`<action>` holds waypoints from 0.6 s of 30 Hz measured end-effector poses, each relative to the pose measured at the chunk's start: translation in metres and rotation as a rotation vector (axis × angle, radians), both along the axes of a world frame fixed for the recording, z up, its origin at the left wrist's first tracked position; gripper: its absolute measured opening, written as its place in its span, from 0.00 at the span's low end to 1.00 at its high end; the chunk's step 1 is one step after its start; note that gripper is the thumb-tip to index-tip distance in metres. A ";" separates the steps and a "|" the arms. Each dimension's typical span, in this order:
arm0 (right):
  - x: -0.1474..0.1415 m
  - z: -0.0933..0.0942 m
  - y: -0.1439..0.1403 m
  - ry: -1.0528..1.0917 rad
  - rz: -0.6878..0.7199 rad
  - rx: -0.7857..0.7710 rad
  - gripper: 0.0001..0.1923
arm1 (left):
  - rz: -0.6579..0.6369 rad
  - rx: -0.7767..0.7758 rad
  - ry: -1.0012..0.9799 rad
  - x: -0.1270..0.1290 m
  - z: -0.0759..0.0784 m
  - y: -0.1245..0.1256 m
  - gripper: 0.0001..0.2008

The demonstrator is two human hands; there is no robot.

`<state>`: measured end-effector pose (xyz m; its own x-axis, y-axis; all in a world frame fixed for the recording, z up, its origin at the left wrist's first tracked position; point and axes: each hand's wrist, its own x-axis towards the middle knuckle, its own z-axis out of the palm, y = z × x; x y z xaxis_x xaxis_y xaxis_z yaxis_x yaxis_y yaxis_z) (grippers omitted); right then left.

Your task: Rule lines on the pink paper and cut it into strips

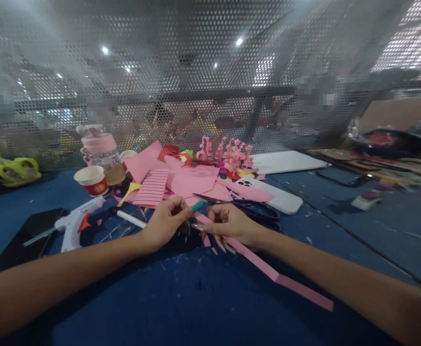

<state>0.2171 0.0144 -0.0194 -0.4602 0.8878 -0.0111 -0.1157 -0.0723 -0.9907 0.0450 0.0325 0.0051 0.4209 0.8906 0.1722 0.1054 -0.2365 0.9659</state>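
Note:
A long pink paper strip (256, 260) runs between my hands, with a crease in its lower part, and its free end hangs toward the lower right. My right hand (237, 225) pinches it between thumb and fingers. At the upper end of the strip, the fingertips of my left hand (166, 223) are closed on it. A teal tip (197, 206) sticks out there; I cannot tell if it is a nail or a small object. Small pink scraps (206, 239) lie below the hands. Behind the right hand rest dark-handled scissors (257, 210).
Pink paper sheets (192, 180) pile up behind the hands, beside a white phone (277, 196). Curled pink paper pieces (234, 153) stand farther back. Leftward are a glue gun (74, 223), a paper cup (91, 181), a bottle (104, 156) and a dark tablet-like slab (23, 240).

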 end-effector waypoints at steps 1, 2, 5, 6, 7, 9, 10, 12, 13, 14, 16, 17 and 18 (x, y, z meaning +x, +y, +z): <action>0.000 0.000 0.000 -0.009 0.003 0.004 0.22 | 0.000 0.005 -0.004 0.000 0.000 0.000 0.21; 0.000 0.001 -0.001 -0.012 0.002 0.009 0.22 | 0.000 0.007 -0.008 0.000 0.000 0.000 0.21; 0.000 0.003 -0.001 0.003 -0.011 0.015 0.23 | -0.010 -0.012 -0.034 0.001 0.001 -0.001 0.22; 0.000 0.003 -0.001 0.006 -0.008 0.010 0.23 | -0.024 -0.029 -0.045 0.001 0.001 -0.001 0.22; 0.000 0.003 0.000 0.009 -0.007 0.006 0.24 | -0.042 -0.048 -0.051 0.002 0.002 -0.002 0.22; 0.000 0.003 0.000 0.013 -0.012 0.007 0.24 | -0.076 -0.071 -0.038 0.003 0.004 -0.003 0.22; 0.000 0.002 0.001 0.015 -0.021 0.014 0.24 | -0.086 -0.076 -0.023 0.003 0.004 -0.003 0.22; 0.000 0.000 0.002 0.020 -0.041 0.030 0.24 | -0.084 -0.076 -0.003 0.003 0.005 -0.005 0.21; 0.000 -0.001 0.002 0.017 -0.039 0.031 0.23 | -0.075 -0.077 -0.002 0.003 0.005 -0.005 0.21; 0.000 -0.001 0.002 0.013 -0.028 0.027 0.23 | -0.067 -0.081 -0.007 0.003 0.006 -0.005 0.21; 0.000 0.000 0.001 0.014 -0.008 0.016 0.24 | -0.055 -0.089 -0.033 0.003 0.006 -0.005 0.22; 0.000 0.000 0.000 0.015 0.001 0.010 0.24 | -0.053 -0.093 -0.047 0.003 0.006 -0.005 0.23; 0.000 0.001 0.000 0.016 0.008 0.007 0.24 | -0.053 -0.099 -0.061 0.003 0.006 -0.005 0.24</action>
